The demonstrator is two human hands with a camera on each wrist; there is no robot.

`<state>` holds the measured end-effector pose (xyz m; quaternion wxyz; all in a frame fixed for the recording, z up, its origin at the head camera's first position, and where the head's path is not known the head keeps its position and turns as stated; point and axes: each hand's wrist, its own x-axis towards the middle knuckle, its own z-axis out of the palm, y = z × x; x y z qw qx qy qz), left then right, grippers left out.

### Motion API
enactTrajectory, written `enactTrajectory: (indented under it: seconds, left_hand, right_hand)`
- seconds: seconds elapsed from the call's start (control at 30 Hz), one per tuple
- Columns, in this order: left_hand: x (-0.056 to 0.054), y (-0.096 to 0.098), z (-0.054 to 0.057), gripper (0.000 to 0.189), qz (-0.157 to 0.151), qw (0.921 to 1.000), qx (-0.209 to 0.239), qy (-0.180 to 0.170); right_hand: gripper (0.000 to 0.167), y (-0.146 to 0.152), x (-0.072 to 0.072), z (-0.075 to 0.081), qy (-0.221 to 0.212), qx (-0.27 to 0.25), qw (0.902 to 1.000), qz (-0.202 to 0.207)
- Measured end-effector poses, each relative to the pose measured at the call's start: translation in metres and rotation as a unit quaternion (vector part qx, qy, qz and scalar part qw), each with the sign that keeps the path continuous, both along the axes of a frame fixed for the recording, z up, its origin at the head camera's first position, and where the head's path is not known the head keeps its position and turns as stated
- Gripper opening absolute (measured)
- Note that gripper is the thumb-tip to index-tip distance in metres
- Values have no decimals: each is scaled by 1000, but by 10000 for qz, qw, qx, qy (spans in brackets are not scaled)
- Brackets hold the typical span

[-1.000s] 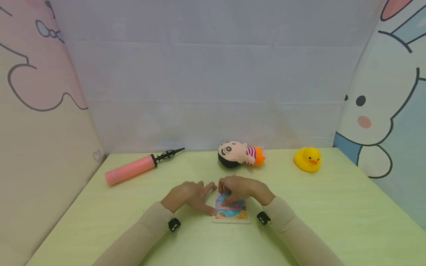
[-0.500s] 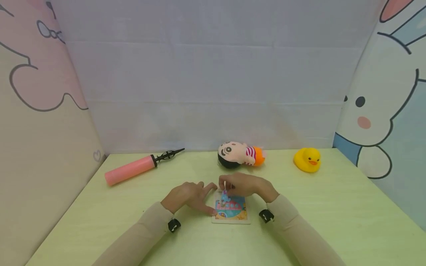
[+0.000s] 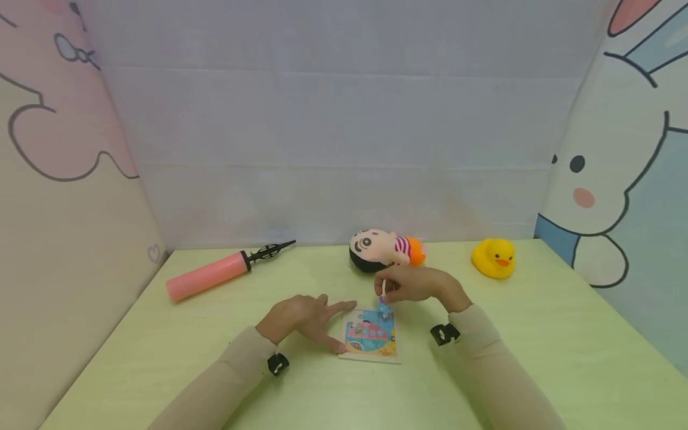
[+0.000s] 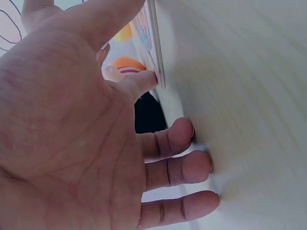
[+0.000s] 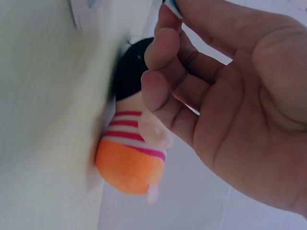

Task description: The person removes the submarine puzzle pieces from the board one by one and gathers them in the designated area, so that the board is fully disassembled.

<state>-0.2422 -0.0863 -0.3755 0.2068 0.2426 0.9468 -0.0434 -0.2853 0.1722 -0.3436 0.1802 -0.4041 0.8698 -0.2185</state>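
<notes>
A small jigsaw puzzle board [image 3: 371,359], printed with a sea picture and edged in white, lies on the table in the head view. My left hand [image 3: 303,316] spreads thumb and index finger against its left side. In the left wrist view, the board's edge [image 4: 157,48] touches those fingers, while the other three fingers reach toward the tabletop. Between thumb and fingertips my right hand [image 3: 414,283] pinches a blue puzzle piece [image 3: 384,310] over the board's upper right corner. Only a sliver of the piece [image 5: 173,8] shows in the right wrist view.
Behind the right hand lies a plush doll [image 3: 384,249] in a striped top and orange bottoms. A pink balloon pump [image 3: 208,277] is at the back left, a yellow rubber duck [image 3: 493,258] at the back right. Printed side walls and a white backdrop enclose the pale green table [image 3: 516,358].
The right hand has lifted the blue puzzle piece off the board and carried it up and to the right. The left hand has stayed at the board's left side.
</notes>
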Motion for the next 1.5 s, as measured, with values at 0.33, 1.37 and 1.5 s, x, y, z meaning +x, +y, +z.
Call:
enactTrajectory:
  seconds: [0.33, 1.37, 1.5]
  left_hand:
    - [0, 0, 0, 96, 92, 9998, 178, -38]
    - [-6, -5, 3, 91, 111, 9966, 506, -642]
    - [-5, -4, 3, 90, 172, 9962, 542, -653]
  right_hand:
    - [5, 25, -8, 4, -556, 43, 9982, -235]
    - [3, 37, -21, -20, -448, 331, 9949, -837]
    - [5, 37, -20, -20, -411, 343, 9952, -823]
